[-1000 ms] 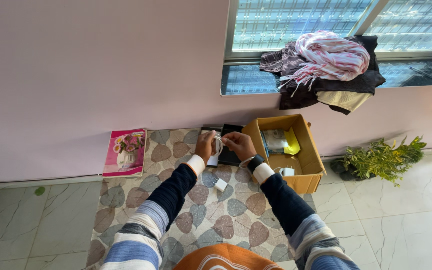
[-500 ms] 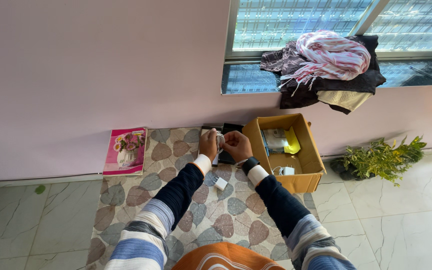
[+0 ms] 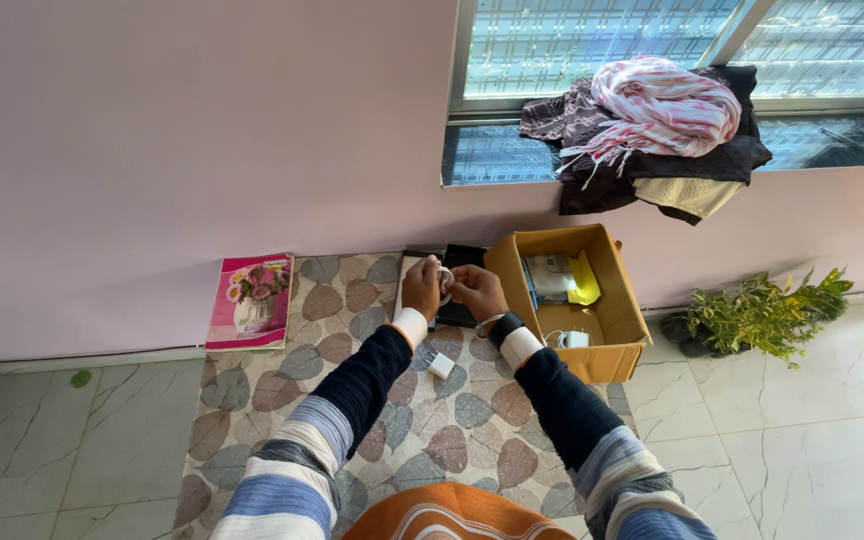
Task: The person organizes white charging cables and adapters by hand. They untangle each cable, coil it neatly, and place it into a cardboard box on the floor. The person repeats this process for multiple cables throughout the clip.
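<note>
My left hand and my right hand meet over the leaf-patterned mat, both pinching a coil of thin white cable. A loop of that cable hangs by my right wrist. A small white plug adapter lies on the mat just below my hands. Under my hands lie a flat white box and a black one against the wall.
An open cardboard box to the right holds a white charger, papers and a yellow item. A pink book with flowers leans at the wall on the left. A potted plant stands far right. Clothes lie heaped on the window sill.
My hands have drawn closer together and a little toward the wall, and the cable coil between them has tightened. The adapter on the mat has stayed in place.
</note>
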